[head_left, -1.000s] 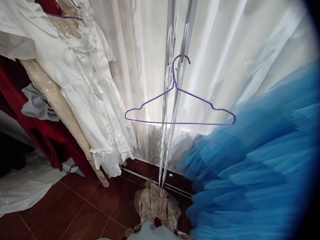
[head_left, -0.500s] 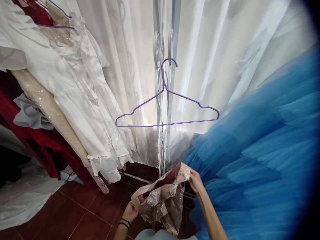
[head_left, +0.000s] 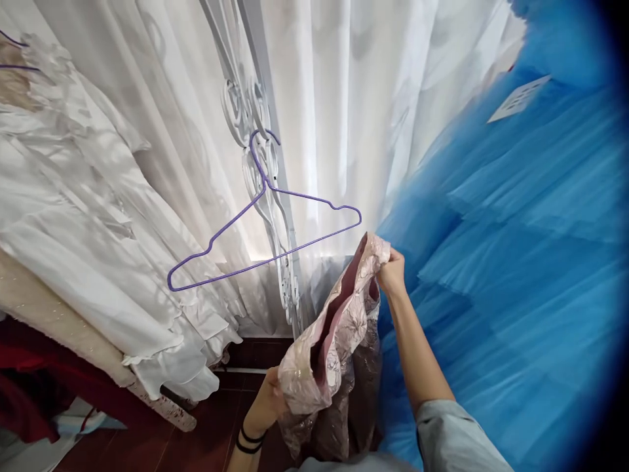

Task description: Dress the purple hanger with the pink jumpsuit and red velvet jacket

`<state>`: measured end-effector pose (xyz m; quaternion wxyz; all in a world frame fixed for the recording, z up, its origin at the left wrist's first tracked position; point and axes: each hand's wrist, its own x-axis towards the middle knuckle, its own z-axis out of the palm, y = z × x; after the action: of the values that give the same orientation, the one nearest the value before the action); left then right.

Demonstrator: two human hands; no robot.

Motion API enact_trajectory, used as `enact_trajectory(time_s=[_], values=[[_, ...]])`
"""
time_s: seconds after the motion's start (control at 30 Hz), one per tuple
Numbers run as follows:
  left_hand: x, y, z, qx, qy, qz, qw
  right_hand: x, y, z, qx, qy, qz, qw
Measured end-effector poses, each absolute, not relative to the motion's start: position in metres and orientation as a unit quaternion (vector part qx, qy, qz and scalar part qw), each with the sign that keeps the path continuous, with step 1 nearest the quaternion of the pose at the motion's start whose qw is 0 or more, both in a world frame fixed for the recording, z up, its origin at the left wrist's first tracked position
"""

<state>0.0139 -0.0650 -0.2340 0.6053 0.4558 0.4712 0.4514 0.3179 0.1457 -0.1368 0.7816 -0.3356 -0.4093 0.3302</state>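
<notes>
Between my two hands a pink, shiny patterned dress [head_left: 351, 324] is stretched by its top edge, its opening showing a darker pink lining. My left hand [head_left: 268, 403], with black bands at the wrist, grips the near left end of that edge. At the upper right end, my right hand [head_left: 393, 270] pinches the other side of it. The lower part of the dress hangs down toward my body and is partly out of view. A bare purple hanger [head_left: 265, 187] hangs tilted from a white metal stand [head_left: 282, 262], apart from the dress.
White ruffled dresses [head_left: 98, 216] hang on the left, beside a beige sequined garment [head_left: 63, 314] and dark red cloth [head_left: 73, 393]. A large blue tulle gown [head_left: 515, 262] with a white tag [head_left: 519, 98] fills the right. White curtains [head_left: 329, 98] hang behind, above red floor tiles [head_left: 206, 426].
Both hands have raised the dress, the right hand more, so its top edge slants more steeply. The view has turned right and tilted; the hanger now appears farther left.
</notes>
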Motion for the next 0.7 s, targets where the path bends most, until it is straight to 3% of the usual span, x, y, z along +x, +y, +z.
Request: enact_trajectory(time_s=[0.2,0.5,0.7], values=[[0.036,-0.055,-0.188,0.609,0.286,0.446,0.59,0.324,0.171,-0.07,-0.27,-0.394,0.363,0.8],[0.041,-0.051,-0.142,0.797,0.24,0.521,0.19,0.307,0.144,0.006,-0.292,-0.681,0.262,0.618],[0.0,-0.044,-0.16,0.741,0.197,0.622,0.159,0.293,0.121,0.025,-0.335,-0.705,0.27,0.564]])
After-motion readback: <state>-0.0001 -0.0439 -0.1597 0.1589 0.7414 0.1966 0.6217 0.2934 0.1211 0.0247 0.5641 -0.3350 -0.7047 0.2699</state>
